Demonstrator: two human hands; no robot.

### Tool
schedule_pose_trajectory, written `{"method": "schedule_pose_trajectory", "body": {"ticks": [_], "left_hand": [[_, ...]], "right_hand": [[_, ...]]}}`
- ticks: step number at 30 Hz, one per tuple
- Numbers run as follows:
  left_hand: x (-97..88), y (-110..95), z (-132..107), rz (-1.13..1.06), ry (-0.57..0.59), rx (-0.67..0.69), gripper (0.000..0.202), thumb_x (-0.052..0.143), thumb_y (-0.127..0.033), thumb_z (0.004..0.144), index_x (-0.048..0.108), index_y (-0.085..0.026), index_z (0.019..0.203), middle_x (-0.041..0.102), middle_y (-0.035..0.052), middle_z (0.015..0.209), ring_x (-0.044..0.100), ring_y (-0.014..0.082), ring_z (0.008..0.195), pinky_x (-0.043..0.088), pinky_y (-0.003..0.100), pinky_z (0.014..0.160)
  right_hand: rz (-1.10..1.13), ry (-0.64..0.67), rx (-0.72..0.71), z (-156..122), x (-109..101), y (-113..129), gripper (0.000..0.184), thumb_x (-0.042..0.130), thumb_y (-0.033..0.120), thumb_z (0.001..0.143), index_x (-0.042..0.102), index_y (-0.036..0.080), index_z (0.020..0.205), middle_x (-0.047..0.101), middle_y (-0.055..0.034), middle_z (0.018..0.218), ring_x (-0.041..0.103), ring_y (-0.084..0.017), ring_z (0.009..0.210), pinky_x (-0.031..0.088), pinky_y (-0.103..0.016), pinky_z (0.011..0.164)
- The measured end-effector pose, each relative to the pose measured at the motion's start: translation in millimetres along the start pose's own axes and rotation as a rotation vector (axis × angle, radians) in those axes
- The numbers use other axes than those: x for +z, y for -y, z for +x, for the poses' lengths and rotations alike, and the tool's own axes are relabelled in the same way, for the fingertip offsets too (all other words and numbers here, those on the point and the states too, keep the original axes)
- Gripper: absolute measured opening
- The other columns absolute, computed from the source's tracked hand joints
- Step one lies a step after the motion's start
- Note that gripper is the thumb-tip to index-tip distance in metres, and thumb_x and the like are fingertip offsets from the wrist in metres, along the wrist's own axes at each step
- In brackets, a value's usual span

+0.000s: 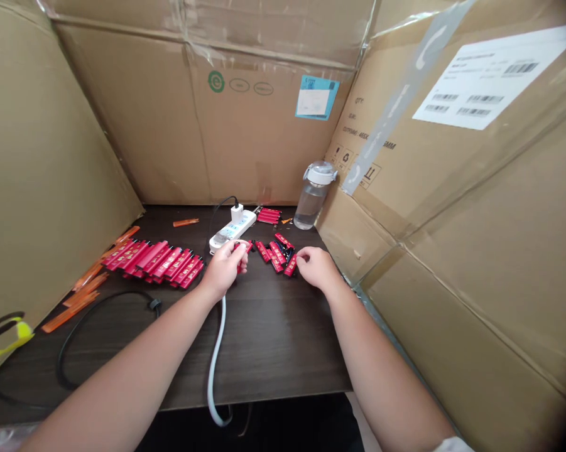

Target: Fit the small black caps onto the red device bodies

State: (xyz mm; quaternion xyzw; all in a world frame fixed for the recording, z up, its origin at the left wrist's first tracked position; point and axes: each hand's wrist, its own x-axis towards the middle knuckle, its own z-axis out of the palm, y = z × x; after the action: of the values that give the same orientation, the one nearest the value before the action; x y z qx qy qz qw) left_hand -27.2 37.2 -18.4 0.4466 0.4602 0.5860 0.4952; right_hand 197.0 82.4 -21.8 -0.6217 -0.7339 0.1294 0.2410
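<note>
My left hand point(225, 269) is closed round a small red stick-shaped piece point(243, 247), most of it hidden by the fingers. To its right lies a loose pile of similar red pieces point(277, 252) with pale print and black ends. At the pile's right edge my right hand point(315, 265) has its fingers bent together, the tips at the end of another red piece point(291, 265). Many more such pieces form a stacked row point(155, 260) left of my left hand. A small neat group of red pieces point(269, 216) sits farther back.
A white power strip point(233, 231) with a plugged-in charger point(237, 213) stands behind my left hand; its white cable point(215, 358) runs forward. A water bottle point(311, 198) stands back right. Orange strips point(78, 307) and a black cable point(68, 339) lie left. Cardboard walls point(264, 144) enclose the dark table point(273, 345).
</note>
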Motion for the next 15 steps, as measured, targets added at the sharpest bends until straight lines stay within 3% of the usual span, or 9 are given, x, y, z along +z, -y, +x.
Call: {"method": "schedule_pose_trajectory", "body": {"ticks": [3,9,15], "left_hand": [[-3.3,-6,1,-0.148,-0.069,-0.008,0.037,0.059,-0.046,0.077,0.059,-0.014,0.094,0.055,-0.0009,0.064,0.053,0.0092,0.054,0.045,0.022,0.050],[-8.6,-16,5,-0.294,-0.123,0.048,0.031,0.064,-0.035,0.076,0.061,-0.014,0.097,0.056,-0.0001,0.070,0.054,0.0081,0.059,0.047,0.022,0.056],[-13.0,-26,4,-0.276,-0.183,0.244,0.030,0.069,-0.034,0.073,0.063,-0.018,0.099,0.057,0.0000,0.076,0.055,0.0085,0.066,0.048,0.022,0.061]], "right_hand": [[0.010,0.002,-0.013,1,3,-1,0.014,0.056,0.020,0.075,0.071,0.021,0.077,0.070,-0.0039,0.075,0.062,-0.016,0.068,0.042,-0.025,0.063],[0.047,-0.053,-0.041,2,10,-3,0.017,0.054,0.020,0.076,0.070,0.019,0.079,0.069,-0.0042,0.077,0.060,-0.015,0.068,0.044,-0.025,0.065],[0.038,-0.129,-0.168,-5,16,7,0.018,0.051,0.019,0.079,0.068,0.017,0.079,0.063,-0.0061,0.081,0.057,-0.014,0.067,0.045,-0.026,0.067]]}}
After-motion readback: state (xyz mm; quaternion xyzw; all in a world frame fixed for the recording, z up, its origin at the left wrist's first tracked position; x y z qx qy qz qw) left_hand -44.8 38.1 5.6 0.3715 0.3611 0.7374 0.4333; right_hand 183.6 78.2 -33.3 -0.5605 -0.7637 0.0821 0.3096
